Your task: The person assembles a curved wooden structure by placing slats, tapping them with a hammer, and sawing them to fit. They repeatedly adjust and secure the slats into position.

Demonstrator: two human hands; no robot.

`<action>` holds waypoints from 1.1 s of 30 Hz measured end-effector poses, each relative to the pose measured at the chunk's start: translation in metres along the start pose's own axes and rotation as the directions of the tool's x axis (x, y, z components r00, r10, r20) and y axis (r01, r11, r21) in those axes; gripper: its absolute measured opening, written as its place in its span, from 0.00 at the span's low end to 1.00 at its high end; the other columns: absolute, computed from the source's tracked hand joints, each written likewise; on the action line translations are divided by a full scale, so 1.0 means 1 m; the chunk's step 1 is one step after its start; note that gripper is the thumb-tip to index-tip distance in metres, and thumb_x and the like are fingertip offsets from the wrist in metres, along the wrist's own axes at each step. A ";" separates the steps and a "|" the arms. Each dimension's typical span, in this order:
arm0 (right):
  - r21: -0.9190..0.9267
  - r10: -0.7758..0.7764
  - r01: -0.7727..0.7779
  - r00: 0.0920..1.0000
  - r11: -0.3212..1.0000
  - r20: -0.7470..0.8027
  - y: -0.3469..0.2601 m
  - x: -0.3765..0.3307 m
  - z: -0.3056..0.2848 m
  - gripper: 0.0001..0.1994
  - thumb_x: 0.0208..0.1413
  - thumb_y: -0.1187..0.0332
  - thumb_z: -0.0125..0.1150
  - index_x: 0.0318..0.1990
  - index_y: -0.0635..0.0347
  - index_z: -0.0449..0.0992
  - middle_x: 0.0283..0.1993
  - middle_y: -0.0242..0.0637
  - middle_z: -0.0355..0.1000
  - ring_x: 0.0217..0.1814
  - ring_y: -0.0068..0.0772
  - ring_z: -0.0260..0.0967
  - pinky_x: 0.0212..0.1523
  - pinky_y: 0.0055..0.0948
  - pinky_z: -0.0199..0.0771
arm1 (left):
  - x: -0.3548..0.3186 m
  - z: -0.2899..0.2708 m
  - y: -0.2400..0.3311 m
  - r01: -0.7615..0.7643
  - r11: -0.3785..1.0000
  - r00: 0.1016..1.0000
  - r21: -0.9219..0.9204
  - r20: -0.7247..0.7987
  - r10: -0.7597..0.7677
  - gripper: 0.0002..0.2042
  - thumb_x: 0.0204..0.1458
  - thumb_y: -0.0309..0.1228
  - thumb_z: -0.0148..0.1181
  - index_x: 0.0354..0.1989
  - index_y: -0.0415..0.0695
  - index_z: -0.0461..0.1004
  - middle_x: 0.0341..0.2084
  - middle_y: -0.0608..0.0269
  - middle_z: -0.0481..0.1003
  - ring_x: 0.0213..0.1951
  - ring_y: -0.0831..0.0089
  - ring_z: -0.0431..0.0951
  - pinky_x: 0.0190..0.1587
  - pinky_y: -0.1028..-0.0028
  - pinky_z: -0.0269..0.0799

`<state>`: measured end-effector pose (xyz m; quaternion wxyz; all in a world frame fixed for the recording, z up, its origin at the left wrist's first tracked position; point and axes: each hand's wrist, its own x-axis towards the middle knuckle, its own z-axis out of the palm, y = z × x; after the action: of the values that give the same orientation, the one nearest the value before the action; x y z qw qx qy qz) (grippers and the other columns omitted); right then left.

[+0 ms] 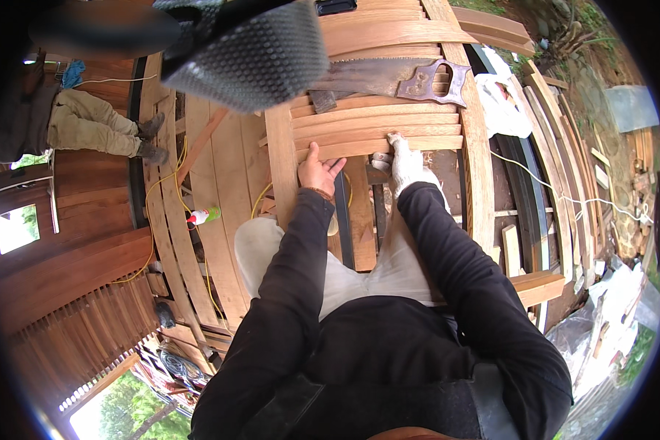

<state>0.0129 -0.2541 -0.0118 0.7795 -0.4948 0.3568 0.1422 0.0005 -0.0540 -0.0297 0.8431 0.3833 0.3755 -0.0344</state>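
Note:
A reddish-brown wooden slat lies across the near end of a row of slats, between two long wooden rails. My left hand, bare, touches the slat's near edge by the left rail, fingers apart. My right hand, in a white glove, grips the same slat right of its middle, with fingers above and below it. Beyond my hands, a handsaw with a worn wooden handle rests over the slats, its handle toward the right rail. A small dark block lies near the blade.
A blurred grey textured object blocks part of the upper view. Another person is on the boards at left. A yellow cord and a white bottle lie there too. At right are a white plastic bag and stacked planks.

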 end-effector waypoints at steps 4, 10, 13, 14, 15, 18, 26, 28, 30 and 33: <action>-0.001 0.045 -0.045 0.997 0.999 0.063 -0.007 -0.013 0.002 0.23 0.62 0.55 0.67 0.59 0.59 0.79 0.48 0.47 0.79 0.39 0.38 0.81 0.36 0.35 0.85 | -0.015 -0.027 0.011 0.093 0.974 0.993 0.204 0.046 -0.105 0.25 0.68 0.47 0.60 0.60 0.36 0.68 0.50 0.46 0.77 0.51 0.54 0.82 0.56 0.56 0.81; -0.727 -0.192 0.471 0.878 0.500 0.438 0.002 -0.036 -0.020 0.20 0.58 0.57 0.69 0.49 0.65 0.79 0.41 0.45 0.81 0.42 0.44 0.82 0.46 0.40 0.81 | -0.055 -0.049 0.030 -0.405 0.500 0.893 0.766 0.215 0.395 0.22 0.66 0.41 0.62 0.59 0.38 0.69 0.54 0.49 0.77 0.52 0.59 0.82 0.54 0.61 0.79; -0.700 -0.448 0.690 0.693 0.185 0.564 -0.015 -0.065 -0.022 0.17 0.55 0.60 0.70 0.47 0.60 0.78 0.46 0.50 0.79 0.52 0.56 0.77 0.53 0.46 0.77 | -0.049 -0.061 0.045 -0.390 -0.020 0.649 0.921 0.290 0.703 0.23 0.63 0.40 0.63 0.61 0.40 0.68 0.59 0.45 0.74 0.56 0.50 0.78 0.57 0.57 0.75; -0.699 -0.479 0.711 0.641 0.077 0.600 -0.027 -0.075 -0.022 0.17 0.55 0.61 0.70 0.48 0.60 0.78 0.48 0.51 0.78 0.55 0.56 0.76 0.55 0.46 0.77 | -0.046 -0.068 0.045 -0.319 -0.168 0.565 0.933 0.329 0.756 0.24 0.62 0.40 0.63 0.62 0.41 0.68 0.59 0.43 0.73 0.58 0.48 0.77 0.59 0.56 0.74; -0.687 -0.503 0.726 0.580 -0.037 0.640 -0.036 -0.079 -0.021 0.17 0.55 0.61 0.70 0.48 0.60 0.78 0.50 0.51 0.77 0.58 0.56 0.74 0.57 0.47 0.76 | -0.044 -0.069 0.039 -0.267 -0.168 0.584 0.949 0.298 0.755 0.27 0.63 0.43 0.61 0.65 0.42 0.66 0.60 0.43 0.72 0.60 0.46 0.75 0.60 0.53 0.73; -0.675 -0.632 0.674 0.389 -0.301 0.670 -0.048 -0.066 -0.018 0.32 0.53 0.60 0.70 0.65 0.61 0.71 0.68 0.55 0.66 0.73 0.60 0.60 0.72 0.52 0.62 | -0.040 -0.059 0.027 -0.123 -0.148 0.671 0.981 0.193 0.716 0.32 0.66 0.50 0.54 0.74 0.47 0.59 0.66 0.43 0.67 0.66 0.43 0.70 0.62 0.47 0.71; -0.661 -0.360 0.495 0.574 -0.564 0.736 -0.034 -0.050 -0.019 0.40 0.47 0.63 0.71 0.72 0.58 0.66 0.70 0.52 0.65 0.75 0.57 0.57 0.76 0.57 0.52 | -0.034 -0.067 0.042 -0.067 0.153 0.764 0.986 -0.048 0.644 0.24 0.69 0.47 0.46 0.64 0.45 0.73 0.47 0.39 0.82 0.52 0.41 0.82 0.55 0.48 0.75; -0.683 -0.298 0.503 0.643 -0.530 0.705 -0.042 -0.045 -0.005 0.39 0.47 0.63 0.71 0.70 0.58 0.68 0.67 0.50 0.66 0.73 0.55 0.59 0.75 0.53 0.55 | -0.041 -0.055 0.043 -0.018 0.159 0.757 0.987 -0.091 0.647 0.24 0.68 0.48 0.45 0.60 0.43 0.74 0.46 0.39 0.83 0.50 0.42 0.83 0.54 0.47 0.76; -0.594 -0.343 0.529 0.501 -0.606 0.795 -0.045 -0.039 0.009 0.39 0.48 0.62 0.71 0.70 0.60 0.68 0.68 0.51 0.66 0.74 0.56 0.59 0.75 0.51 0.56 | -0.036 -0.054 0.040 -0.022 0.127 0.752 0.992 -0.067 0.656 0.24 0.68 0.48 0.46 0.60 0.42 0.73 0.46 0.40 0.82 0.47 0.41 0.83 0.50 0.46 0.77; -0.529 -0.376 0.495 0.380 -0.690 0.845 -0.027 -0.024 0.019 0.36 0.53 0.61 0.67 0.70 0.62 0.67 0.69 0.53 0.66 0.74 0.55 0.59 0.74 0.50 0.56 | -0.032 -0.057 0.037 -0.042 0.107 0.739 0.993 -0.041 0.673 0.24 0.67 0.48 0.48 0.58 0.41 0.72 0.47 0.41 0.81 0.47 0.41 0.83 0.49 0.46 0.78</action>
<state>0.0192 -0.2472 0.0274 0.0365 -0.9572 -0.2707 -0.0958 -0.0446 0.0027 -0.0098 0.2655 0.8932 0.3583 0.0577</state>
